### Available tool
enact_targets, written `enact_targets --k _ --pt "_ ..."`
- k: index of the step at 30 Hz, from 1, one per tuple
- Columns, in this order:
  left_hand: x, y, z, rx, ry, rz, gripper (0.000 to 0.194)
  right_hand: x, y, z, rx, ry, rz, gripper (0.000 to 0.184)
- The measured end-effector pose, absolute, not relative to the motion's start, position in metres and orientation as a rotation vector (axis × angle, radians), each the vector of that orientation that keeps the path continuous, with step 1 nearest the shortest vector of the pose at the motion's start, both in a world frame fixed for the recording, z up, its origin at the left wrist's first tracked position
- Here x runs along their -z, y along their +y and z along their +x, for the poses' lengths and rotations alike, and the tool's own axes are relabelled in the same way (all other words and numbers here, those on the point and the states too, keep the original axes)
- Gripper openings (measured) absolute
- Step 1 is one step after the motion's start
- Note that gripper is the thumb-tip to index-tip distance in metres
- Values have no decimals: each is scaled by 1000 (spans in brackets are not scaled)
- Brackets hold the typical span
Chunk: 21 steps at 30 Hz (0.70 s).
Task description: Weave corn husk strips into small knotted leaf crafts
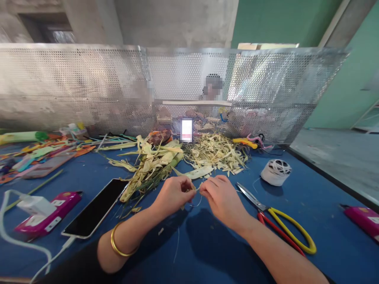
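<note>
My left hand [174, 195] and my right hand [221, 197] meet above the blue table [207, 252], both closed in a pinch. Between the fingertips sits a small piece of pale dried leaf strip [197, 189], and a thin white thread [196, 204] loops down under it. A gold bangle [118, 246] is on my left wrist. Just beyond the hands lies a heap of dried leaf strips [154, 161] and a pile of cut leaf scraps [214, 154].
Yellow-and-red-handled scissors [278, 223] lie right of my hands, a white thread spool [276, 172] beyond. A phone [96, 207] on a cable, a pink box [47, 217] and charger sit left. A perforated metal screen [177, 86] stands behind, people beyond it.
</note>
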<state>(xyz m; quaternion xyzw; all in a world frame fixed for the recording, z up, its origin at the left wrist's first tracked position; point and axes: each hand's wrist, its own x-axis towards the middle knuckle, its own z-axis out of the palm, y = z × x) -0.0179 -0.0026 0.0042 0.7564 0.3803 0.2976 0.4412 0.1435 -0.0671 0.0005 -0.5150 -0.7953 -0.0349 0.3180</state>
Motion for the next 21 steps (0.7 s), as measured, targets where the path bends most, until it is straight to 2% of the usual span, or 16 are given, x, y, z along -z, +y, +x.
enact_targets --k 3,6,9,11,13,16,19,21 --pt "-6 -6 -20 -438 812 1820 8 -6 -65 150 128 -2241 -1278 20" --pt "-12 -8 -22 -301 633 1574 16 -10 -62 155 -273 -2162 -1241 16" --pt "-16 -8 -22 -464 577 1433 23 -8 -60 154 -757 -1868 -1223 14" --pt "-16 -6 -20 -646 618 1397 24 -4 -61 150 -904 -1697 -1222 16" --pt "-14 -4 -17 -782 721 1392 23 0 -62 145 -829 -1631 -1288 16" --pt "-8 -1 -14 -845 880 1456 19 4 -67 141 -372 -1794 -1390 15" --pt "-4 -2 -14 -755 922 1644 13 2 -69 143 129 -2082 -1349 19" --pt "-4 -5 -16 -580 861 1713 10 -2 -69 147 230 -2197 -1301 22"
